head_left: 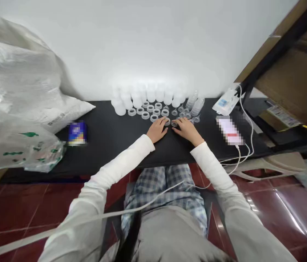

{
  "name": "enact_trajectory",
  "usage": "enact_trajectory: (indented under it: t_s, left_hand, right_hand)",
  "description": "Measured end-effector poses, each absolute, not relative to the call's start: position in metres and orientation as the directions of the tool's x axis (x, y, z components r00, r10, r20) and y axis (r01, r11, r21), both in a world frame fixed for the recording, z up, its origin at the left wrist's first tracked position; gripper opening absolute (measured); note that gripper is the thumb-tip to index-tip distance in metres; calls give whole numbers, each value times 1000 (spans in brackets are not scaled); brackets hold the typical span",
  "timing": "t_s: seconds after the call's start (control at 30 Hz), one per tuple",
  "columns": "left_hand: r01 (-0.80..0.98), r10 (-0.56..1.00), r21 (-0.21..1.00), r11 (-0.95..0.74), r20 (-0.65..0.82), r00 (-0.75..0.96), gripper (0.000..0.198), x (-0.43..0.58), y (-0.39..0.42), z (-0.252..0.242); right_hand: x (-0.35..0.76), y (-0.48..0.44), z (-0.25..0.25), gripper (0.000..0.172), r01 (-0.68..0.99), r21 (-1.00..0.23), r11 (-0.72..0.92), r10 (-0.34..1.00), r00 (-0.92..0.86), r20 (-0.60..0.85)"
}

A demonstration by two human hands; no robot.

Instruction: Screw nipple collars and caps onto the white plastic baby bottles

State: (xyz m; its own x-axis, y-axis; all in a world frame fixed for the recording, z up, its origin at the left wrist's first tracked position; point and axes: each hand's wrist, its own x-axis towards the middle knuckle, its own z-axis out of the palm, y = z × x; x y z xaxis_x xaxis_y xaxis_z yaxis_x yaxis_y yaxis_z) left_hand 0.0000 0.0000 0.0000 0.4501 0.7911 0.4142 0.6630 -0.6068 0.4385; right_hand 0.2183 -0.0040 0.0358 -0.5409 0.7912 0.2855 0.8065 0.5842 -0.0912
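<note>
My left hand (pixel 157 130) rests on the black table with finger and thumb closed around a clear bottle collar ring (pixel 167 122). Just to its right, my right hand (pixel 187 131) pinches a small clear silicone teat (pixel 174 124) near the tabletop. The two hands are close together but apart. Beyond the left hand lie several more collar rings (pixel 145 115), flat on the cloth. Several loose teats (pixel 188 115) are spread beyond the right hand, some partly hidden by its fingers.
White bottles (pixel 150 95) stand along the wall, beside stacked clear covers (pixel 197 106). A phone (pixel 230 131) on a white cable and a white packet (pixel 226 102) lie at right. Left are a blue box (pixel 77 133) and large plastic bags (pixel 19 80). Shelving with cartons (pixel 292 83) rises at right.
</note>
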Motion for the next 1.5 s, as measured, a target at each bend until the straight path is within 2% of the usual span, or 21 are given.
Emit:
enact_trajectory:
  t_s: [0.2,0.33,0.47,0.57,0.67,0.73,0.83,0.93,1.13,1.33,1.5]
  left_hand:
    - [603,802,530,-596,437,407,35,-3,8,-2]
    - [481,818,662,-575,472,328,27,-5,12,-3]
    - [286,925,881,-376,342,163,25,-5,12,1]
    - [96,973,969,-226,219,75,30,-4,12,6]
    - [-16,989,989,-148,148,8,35,-3,13,10]
    - [-64,992,990,-123,120,-50,37,-2,13,13]
    - [-146,982,979,-142,121,-143,38,-2,15,16]
    - [-229,968,956,-182,133,-211,38,-3,17,17]
    - [-339,972,933,-121,41,-232,32,-9,24,18]
    - [-400,979,904,-151,81,-186,37,-10,25,15]
    - [-368,977,911,-184,129,-169,43,-10,25,13]
  right_hand:
    - [211,8,37,30,805,-153,573,779,-476,409]
    - [201,32,52,28,761,-238,604,747,-435,503]
    - [188,50,54,33,697,-360,620,753,-400,522]
    - [181,50,45,37,690,-379,617,747,-361,558]
    - [177,43,36,37,652,-391,649,715,-347,607]
    - [175,39,32,35,624,-449,639,729,-306,613]
    - [172,35,29,32,613,-550,567,791,-218,572]
    - [169,33,30,30,614,-586,529,815,-177,551]
    - [165,26,36,24,619,-581,528,815,-177,551]
    - [161,24,35,25,580,-561,590,782,-240,575]
    - [161,23,38,27,567,-503,652,730,-290,619]
